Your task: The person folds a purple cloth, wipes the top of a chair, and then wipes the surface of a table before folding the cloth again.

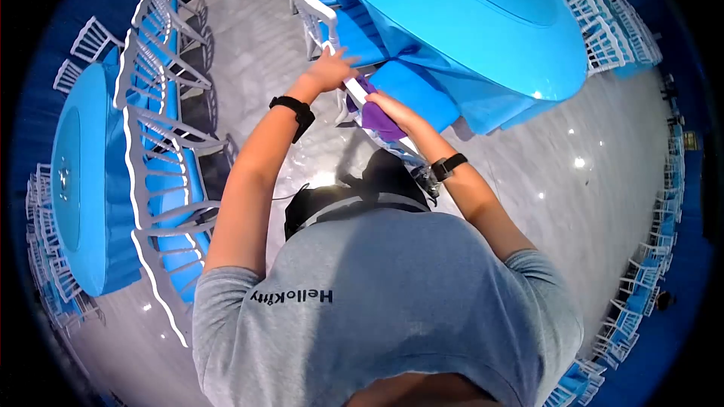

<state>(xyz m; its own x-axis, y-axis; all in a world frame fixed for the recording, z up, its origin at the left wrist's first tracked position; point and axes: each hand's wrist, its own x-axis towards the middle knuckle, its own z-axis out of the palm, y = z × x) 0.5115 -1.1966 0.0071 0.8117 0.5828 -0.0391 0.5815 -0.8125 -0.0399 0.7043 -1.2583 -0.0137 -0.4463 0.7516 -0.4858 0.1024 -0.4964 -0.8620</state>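
A white chair's top rail (355, 91) runs just in front of my body, with a blue seat cushion (416, 94) beyond it. Purple cloth (383, 122) is draped over the rail, and my right hand (394, 111) grips it there, fingers partly hidden by the hand. My left hand (330, 72) is over the rail's left end, its fingers apart and slightly blurred, with no cloth in it. Each wrist wears a black band.
A round table (467, 45) with a glossy blue cover stands ahead, close to the chair. To the left, a row of white chairs (162, 173) flanks another blue table (94, 203). More chairs (648, 256) line the far right. The floor (558, 173) is shiny grey.
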